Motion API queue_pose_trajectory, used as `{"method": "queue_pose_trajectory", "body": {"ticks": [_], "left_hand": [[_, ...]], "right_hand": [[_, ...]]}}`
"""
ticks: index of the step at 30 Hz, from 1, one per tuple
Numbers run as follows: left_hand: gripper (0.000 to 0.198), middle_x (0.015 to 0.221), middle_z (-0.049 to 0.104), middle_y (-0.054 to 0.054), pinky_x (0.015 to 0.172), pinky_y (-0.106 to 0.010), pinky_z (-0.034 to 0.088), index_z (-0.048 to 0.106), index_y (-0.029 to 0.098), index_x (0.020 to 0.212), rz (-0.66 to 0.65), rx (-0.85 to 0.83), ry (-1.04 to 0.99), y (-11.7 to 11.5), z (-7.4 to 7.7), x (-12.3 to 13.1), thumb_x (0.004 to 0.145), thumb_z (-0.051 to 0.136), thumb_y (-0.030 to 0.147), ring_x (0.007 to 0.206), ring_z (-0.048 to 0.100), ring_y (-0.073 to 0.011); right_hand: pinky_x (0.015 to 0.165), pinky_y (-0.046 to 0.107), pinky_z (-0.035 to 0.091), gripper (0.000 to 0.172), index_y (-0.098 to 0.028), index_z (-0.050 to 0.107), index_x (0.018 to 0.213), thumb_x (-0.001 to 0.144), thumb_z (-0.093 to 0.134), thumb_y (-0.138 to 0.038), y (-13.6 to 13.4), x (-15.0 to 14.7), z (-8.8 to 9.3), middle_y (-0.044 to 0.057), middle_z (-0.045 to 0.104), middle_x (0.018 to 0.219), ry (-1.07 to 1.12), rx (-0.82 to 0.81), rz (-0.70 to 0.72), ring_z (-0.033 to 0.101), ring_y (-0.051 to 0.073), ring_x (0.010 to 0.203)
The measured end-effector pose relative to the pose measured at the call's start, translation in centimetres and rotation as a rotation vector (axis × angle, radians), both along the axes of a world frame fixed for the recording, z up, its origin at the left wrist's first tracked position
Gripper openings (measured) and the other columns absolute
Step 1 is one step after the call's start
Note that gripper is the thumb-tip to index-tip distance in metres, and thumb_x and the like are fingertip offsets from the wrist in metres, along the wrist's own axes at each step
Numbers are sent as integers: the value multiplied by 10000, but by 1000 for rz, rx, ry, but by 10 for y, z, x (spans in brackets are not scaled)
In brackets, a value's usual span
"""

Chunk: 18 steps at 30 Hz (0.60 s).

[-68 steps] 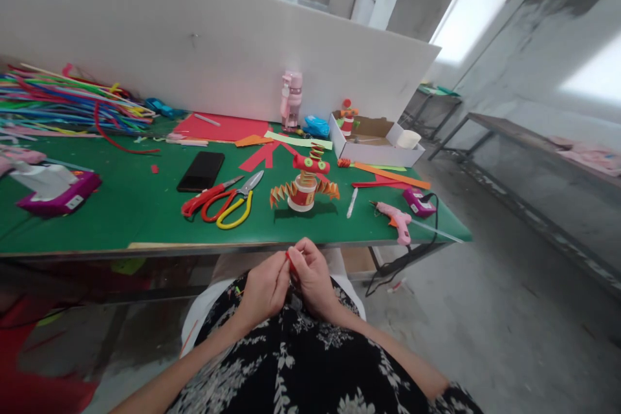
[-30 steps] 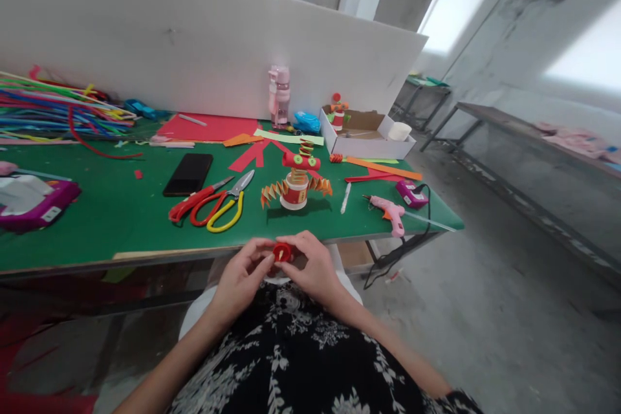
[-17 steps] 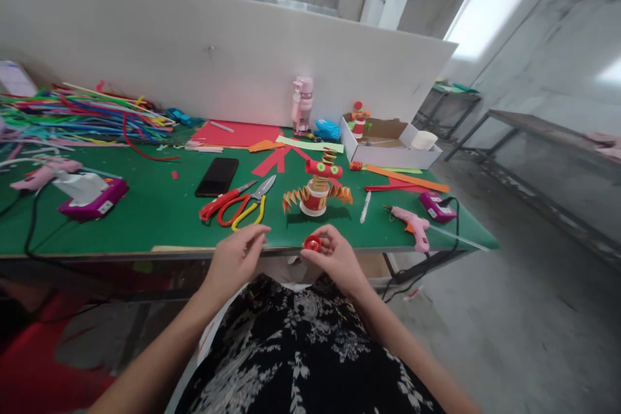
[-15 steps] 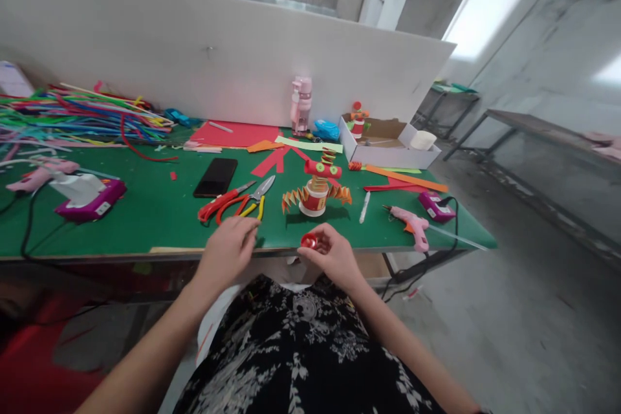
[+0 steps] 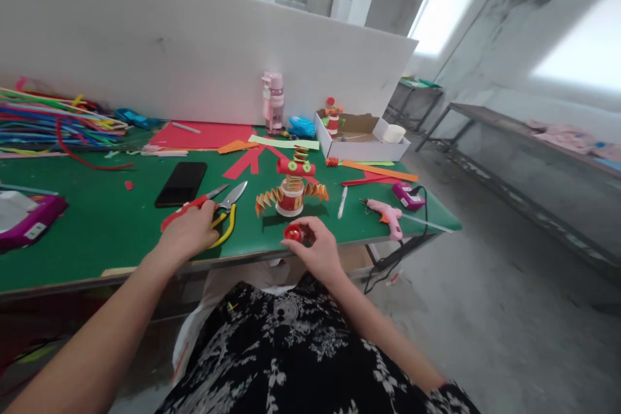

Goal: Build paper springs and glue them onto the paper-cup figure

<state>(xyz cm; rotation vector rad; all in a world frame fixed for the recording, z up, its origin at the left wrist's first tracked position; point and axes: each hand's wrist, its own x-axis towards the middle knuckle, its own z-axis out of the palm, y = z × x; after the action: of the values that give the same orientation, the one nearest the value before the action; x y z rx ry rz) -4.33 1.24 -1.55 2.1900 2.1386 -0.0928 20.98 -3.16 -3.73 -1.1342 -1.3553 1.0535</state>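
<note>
My right hand (image 5: 317, 247) holds a small shiny red round cup-like piece (image 5: 293, 233) between thumb and fingers, at the table's front edge. Just behind it stands a paper figure with a red-and-white cup body (image 5: 290, 199), pleated orange arms and a red rolled head (image 5: 295, 167) with green eyes. My left hand (image 5: 190, 229) lies over a red-handled cutter (image 5: 180, 212) and metal snips (image 5: 233, 195) with yellow handles showing (image 5: 227, 230). Its fingers are mostly hidden, so I cannot tell whether they grip either tool.
A black phone (image 5: 181, 184) lies behind the tools. To the right are a white pen (image 5: 342, 202), a pink glue gun (image 5: 388, 215) and a purple power block (image 5: 407, 196). Farther back stand a pink bottle (image 5: 274, 103) and a white box (image 5: 361, 144). Colourful strips (image 5: 53, 119) pile up left.
My left hand has moved left and over the cutter and snips. The right hand still holds the red piece near the figure. The whole view has shifted to the right.
</note>
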Motion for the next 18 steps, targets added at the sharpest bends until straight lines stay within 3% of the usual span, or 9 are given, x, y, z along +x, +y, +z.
{"method": "queue_pose_trajectory", "body": {"ticks": [2, 5, 8, 11, 15, 18], "left_hand": [[415, 940, 690, -144, 640, -326, 464, 532, 139, 1139, -6, -18, -70, -8, -1, -9, 733, 501, 218, 826, 673, -310], [451, 904, 697, -60, 624, -275, 459, 521, 170, 1159, 17, 7, -375, -29, -10, -23, 721, 502, 277, 771, 660, -239], [490, 957, 682, -38, 668, -276, 510, 498, 198, 1210, 94, 123, -810, -57, -16, -22, 739, 518, 334, 754, 646, -194], [624, 885, 647, 8, 665, -268, 523, 447, 255, 1328, 84, 160, -1017, -81, -11, -5, 752, 595, 443, 739, 630, -180], [529, 734, 643, 6, 563, -248, 508, 593, 220, 1150, -26, 122, -921, -99, -9, 20, 729, 623, 538, 604, 604, -178], [468, 983, 723, -39, 739, -253, 548, 587, 258, 1246, -228, 144, -787, -106, -21, 27, 834, 516, 469, 833, 688, -209]], "right_hand": [[693, 256, 526, 331, -198, 662, 880, 621, 830, -316, 2, 4, -3, -6, 657, 799, 302, -190, 53, 593, 119, 690], [752, 248, 559, 351, -180, 684, 920, 666, 824, -379, 4, 11, -7, -4, 681, 790, 689, -405, 99, 635, 111, 717], [776, 212, 569, 284, -155, 702, 921, 762, 774, -379, 5, 16, -8, 30, 718, 838, 887, -514, 114, 659, 99, 738], [763, 185, 574, 228, -169, 704, 994, 831, 721, -328, 3, 17, -8, 34, 737, 902, 974, -550, 127, 672, 88, 745], [834, 189, 570, 189, -165, 716, 926, 787, 770, -280, -2, 16, -8, 20, 751, 886, 1020, -535, 101, 697, 101, 829], [788, 184, 575, 210, -169, 711, 842, 720, 825, -296, -5, 17, -10, 15, 758, 859, 1026, -538, 98, 696, 102, 801]]}}
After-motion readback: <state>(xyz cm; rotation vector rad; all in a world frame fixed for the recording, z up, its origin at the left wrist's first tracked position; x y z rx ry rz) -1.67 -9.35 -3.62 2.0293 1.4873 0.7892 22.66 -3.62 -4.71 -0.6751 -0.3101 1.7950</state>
